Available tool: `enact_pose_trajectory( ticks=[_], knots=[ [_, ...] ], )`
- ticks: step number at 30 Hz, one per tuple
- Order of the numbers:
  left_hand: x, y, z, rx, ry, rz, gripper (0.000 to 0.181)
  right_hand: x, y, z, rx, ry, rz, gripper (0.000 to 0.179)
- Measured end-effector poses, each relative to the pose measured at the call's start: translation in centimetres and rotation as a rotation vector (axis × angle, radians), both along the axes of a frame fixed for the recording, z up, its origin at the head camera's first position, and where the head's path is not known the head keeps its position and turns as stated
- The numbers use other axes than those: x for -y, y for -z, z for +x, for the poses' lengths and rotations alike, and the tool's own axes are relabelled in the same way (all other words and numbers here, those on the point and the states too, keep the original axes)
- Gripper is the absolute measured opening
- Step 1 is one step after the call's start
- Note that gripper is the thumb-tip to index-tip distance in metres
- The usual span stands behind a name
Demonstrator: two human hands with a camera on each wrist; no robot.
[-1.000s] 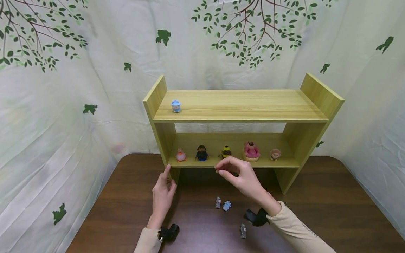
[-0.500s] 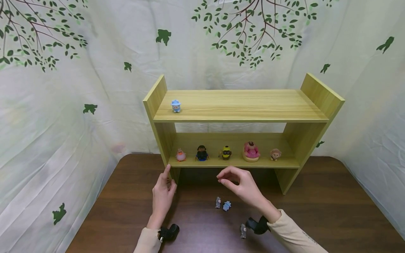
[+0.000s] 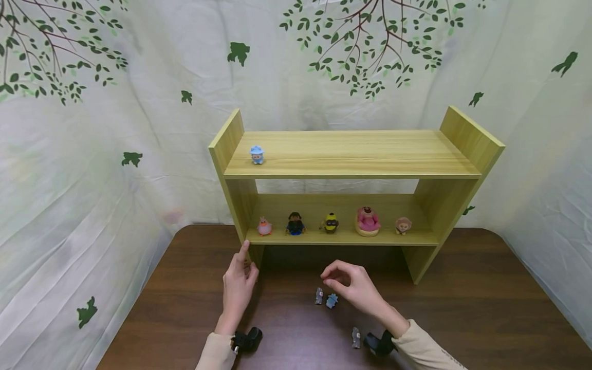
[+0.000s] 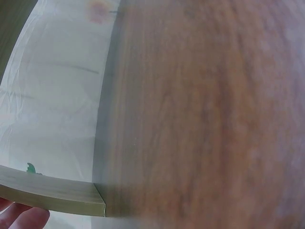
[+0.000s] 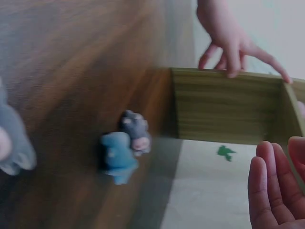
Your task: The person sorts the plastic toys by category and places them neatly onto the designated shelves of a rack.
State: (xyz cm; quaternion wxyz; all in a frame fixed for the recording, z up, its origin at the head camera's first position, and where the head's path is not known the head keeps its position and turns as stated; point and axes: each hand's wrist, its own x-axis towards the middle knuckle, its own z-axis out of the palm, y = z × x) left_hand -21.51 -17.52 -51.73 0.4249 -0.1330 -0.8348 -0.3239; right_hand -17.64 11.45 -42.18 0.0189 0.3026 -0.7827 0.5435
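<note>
My left hand (image 3: 237,288) grips the lower left side panel of a light wooden shelf (image 3: 351,177), index finger stretched to the middle board's corner. In the right wrist view the left hand's (image 5: 231,43) thumb lies over the panel's edge, other fingers partly hidden behind. My right hand (image 3: 358,288) hovers above the table, fingers gently bent, thumb and index a little apart, holding nothing. Just left of its fingertips lie a blue figurine (image 3: 331,300) and a small grey figurine (image 3: 319,296). Another grey figurine (image 3: 355,337) lies nearer, beside the right wrist's black camera.
On the middle board stand a pink figurine (image 3: 264,226), a dark-clothed figurine (image 3: 295,224), a yellow one (image 3: 330,223), a pink bear (image 3: 367,222) and a small light-pink one (image 3: 403,225). A blue-hatted figurine (image 3: 257,155) stands on the top board. The table (image 3: 485,303) is dark brown.
My right hand has drawn back and down from the middle board's front edge toward the figurines on the table, uncovering the yellow figurine. The left hand has stayed in place.
</note>
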Motion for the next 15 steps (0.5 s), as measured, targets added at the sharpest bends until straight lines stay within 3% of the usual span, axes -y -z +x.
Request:
enact_pose_trajectory(
  ticks=[15],
  knots=[
    [0.0,-0.1,0.0,-0.005,-0.003,0.006,0.081,0.3,3.2,-0.3,0.025,-0.016,0.076,0.015]
  ],
)
